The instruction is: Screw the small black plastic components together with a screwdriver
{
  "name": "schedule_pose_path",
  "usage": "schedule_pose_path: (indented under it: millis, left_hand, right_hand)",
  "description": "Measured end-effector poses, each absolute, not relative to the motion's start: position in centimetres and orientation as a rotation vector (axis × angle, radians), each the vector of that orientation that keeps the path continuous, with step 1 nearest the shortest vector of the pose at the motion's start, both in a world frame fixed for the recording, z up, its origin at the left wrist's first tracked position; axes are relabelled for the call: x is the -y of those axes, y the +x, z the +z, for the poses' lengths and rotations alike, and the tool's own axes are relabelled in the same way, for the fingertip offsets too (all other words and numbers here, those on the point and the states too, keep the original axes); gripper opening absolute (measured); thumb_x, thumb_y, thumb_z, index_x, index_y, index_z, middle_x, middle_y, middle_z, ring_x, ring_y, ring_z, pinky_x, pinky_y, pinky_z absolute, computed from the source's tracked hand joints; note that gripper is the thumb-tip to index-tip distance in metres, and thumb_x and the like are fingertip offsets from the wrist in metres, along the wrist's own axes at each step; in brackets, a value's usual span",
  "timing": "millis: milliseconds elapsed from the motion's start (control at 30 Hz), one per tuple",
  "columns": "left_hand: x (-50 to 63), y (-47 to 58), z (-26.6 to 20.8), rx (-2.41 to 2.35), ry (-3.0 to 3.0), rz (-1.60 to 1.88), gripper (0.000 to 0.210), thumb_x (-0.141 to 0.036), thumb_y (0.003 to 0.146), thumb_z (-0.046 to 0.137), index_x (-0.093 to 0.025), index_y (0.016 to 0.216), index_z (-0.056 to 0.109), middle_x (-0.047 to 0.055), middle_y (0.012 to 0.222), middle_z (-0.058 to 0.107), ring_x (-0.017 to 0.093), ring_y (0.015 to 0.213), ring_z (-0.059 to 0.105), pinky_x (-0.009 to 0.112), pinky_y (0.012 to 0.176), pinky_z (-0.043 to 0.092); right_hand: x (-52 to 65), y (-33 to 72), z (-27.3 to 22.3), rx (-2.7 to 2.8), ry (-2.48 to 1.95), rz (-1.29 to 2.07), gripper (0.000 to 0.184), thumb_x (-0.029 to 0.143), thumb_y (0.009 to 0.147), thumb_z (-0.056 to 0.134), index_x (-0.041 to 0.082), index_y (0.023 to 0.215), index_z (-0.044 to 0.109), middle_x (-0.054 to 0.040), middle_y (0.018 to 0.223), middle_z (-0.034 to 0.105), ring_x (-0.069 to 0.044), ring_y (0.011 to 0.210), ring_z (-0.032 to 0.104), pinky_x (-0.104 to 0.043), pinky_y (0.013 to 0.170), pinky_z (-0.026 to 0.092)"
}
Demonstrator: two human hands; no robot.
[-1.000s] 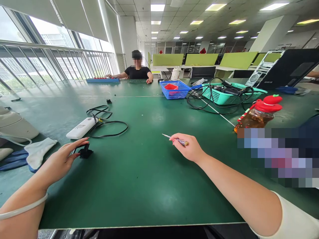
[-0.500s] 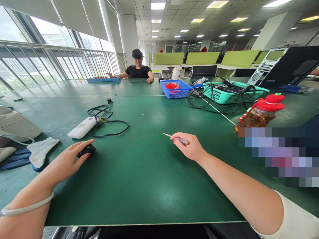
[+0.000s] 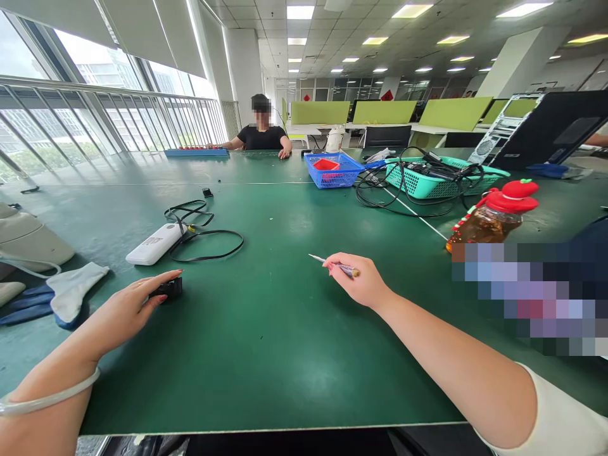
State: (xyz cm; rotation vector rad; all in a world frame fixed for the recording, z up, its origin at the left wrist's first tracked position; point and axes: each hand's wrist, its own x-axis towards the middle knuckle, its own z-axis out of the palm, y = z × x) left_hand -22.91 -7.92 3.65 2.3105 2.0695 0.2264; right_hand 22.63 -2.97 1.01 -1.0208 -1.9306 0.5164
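Observation:
My left hand point(image 3: 124, 311) is at the left of the green table, its thumb and fingers around a small black box-shaped object point(image 3: 173, 288). The hand partly covers that object, and its exact kind does not show. Further right, my right hand point(image 3: 357, 278) grips a slim screwdriver point(image 3: 350, 271) with a translucent handle and a yellowish end. Its thin metal shaft points left, just above or on the tabletop; I cannot tell which. A white power bank point(image 3: 154, 246) with a looped black cable point(image 3: 237, 248) lies beyond my left hand.
Blue-and-white gloves point(image 3: 71, 297) lie at the left. A blue basket point(image 3: 335, 176), a green basket point(image 3: 418, 183) of tangled cables and a red-capped bottle point(image 3: 494, 218) stand to the right. A person point(image 3: 263, 136) sits across the table point(image 3: 266, 380) beside a blue tray point(image 3: 196, 152).
The black object has turned slightly in my left hand and now sits flatter, with more of its side showing. My right hand keeps its hold on the screwdriver with hardly any movement.

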Motion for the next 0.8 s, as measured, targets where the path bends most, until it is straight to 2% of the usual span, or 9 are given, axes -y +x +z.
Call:
schedule_pose_path:
  millis: [133, 233, 367, 433, 533, 633, 733, 800]
  left_hand:
    - [7.9, -22.6, 3.7, -2.105, 2.268, 0.249, 0.063, -0.049, 0.085, 0.033, -0.022, 0.139, 0.049, 0.003, 0.127, 0.067, 0.026, 0.108, 0.065, 0.034, 0.093, 0.049]
    - [8.0, -22.4, 4.0, -2.118, 2.208, 0.280, 0.059, -0.047, 0.086, 0.034, -0.023, 0.138, 0.048, 0.002, 0.131, 0.064, 0.025, 0.112, 0.063, 0.034, 0.097, 0.046]
    - [8.1, -22.2, 4.2, -2.115, 2.156, 0.336, 0.058, -0.051, 0.085, 0.043, -0.030, 0.140, 0.045, -0.002, 0.131, 0.064, 0.024, 0.114, 0.063, 0.034, 0.098, 0.046]
    - [8.1, -22.3, 4.3, -2.143, 2.155, 0.332, 0.057, -0.054, 0.083, 0.048, -0.034, 0.136, 0.051, -0.003, 0.128, 0.067, 0.025, 0.111, 0.064, 0.035, 0.095, 0.047]
    - [8.1, -22.4, 4.4, -2.217, 2.150, 0.339, 0.045, -0.054, 0.080, 0.050, -0.035, 0.118, 0.065, -0.004, 0.117, 0.071, 0.025, 0.104, 0.065, 0.033, 0.090, 0.049]
    - [8.4, -22.1, 4.8, -2.301, 2.133, 0.425, 0.040, -0.055, 0.081, 0.048, -0.035, 0.108, 0.069, -0.006, 0.111, 0.072, 0.022, 0.088, 0.066, 0.031, 0.086, 0.050]
    - [8.9, -20.7, 5.3, -2.361, 2.084, 0.514, 0.046, -0.059, 0.085, 0.044, -0.034, 0.118, 0.064, -0.007, 0.117, 0.070, 0.013, 0.056, 0.055, 0.031, 0.077, 0.050]
    - [9.1, -18.7, 5.8, -2.320, 2.080, 0.576, 0.050, -0.061, 0.084, 0.045, -0.034, 0.123, 0.060, -0.006, 0.119, 0.069, 0.010, 0.046, 0.046, 0.028, 0.069, 0.050]
  right_hand:
    - [3.0, 22.6, 1.1, 1.932, -1.008, 0.516, 0.019, 0.029, 0.089, 0.051, 0.022, 0.085, 0.068, -0.0014, 0.077, 0.070, -0.016, 0.066, 0.064, -0.025, 0.060, 0.048]
    - [3.0, 22.5, 1.1, 1.938, -0.995, 0.500, 0.019, 0.029, 0.089, 0.050, 0.022, 0.085, 0.067, -0.0011, 0.076, 0.070, -0.015, 0.063, 0.063, -0.025, 0.059, 0.048]
    - [3.1, 22.5, 1.2, 1.944, -0.986, 0.486, 0.019, 0.028, 0.089, 0.050, 0.022, 0.084, 0.067, -0.0011, 0.076, 0.070, -0.015, 0.063, 0.062, -0.026, 0.059, 0.048]
    - [3.1, 22.6, 1.3, 1.950, -0.989, 0.482, 0.019, 0.028, 0.089, 0.050, 0.022, 0.084, 0.067, -0.0010, 0.076, 0.070, -0.015, 0.063, 0.062, -0.025, 0.059, 0.047]
    - [3.0, 22.6, 1.3, 1.955, -0.985, 0.477, 0.019, 0.028, 0.089, 0.050, 0.022, 0.084, 0.067, -0.0009, 0.076, 0.070, -0.015, 0.063, 0.062, -0.025, 0.060, 0.047]
    - [3.0, 22.5, 1.2, 1.955, -0.976, 0.476, 0.019, 0.028, 0.090, 0.050, 0.022, 0.084, 0.067, -0.0008, 0.075, 0.069, -0.014, 0.063, 0.061, -0.025, 0.061, 0.047]
    - [3.1, 22.5, 1.2, 1.959, -0.966, 0.480, 0.019, 0.028, 0.090, 0.050, 0.023, 0.084, 0.067, 0.0000, 0.074, 0.068, -0.013, 0.060, 0.059, -0.025, 0.059, 0.045]
    - [3.2, 22.4, 1.2, 1.966, -0.953, 0.481, 0.019, 0.027, 0.090, 0.050, 0.023, 0.084, 0.067, 0.0003, 0.074, 0.068, -0.013, 0.060, 0.058, -0.025, 0.060, 0.045]
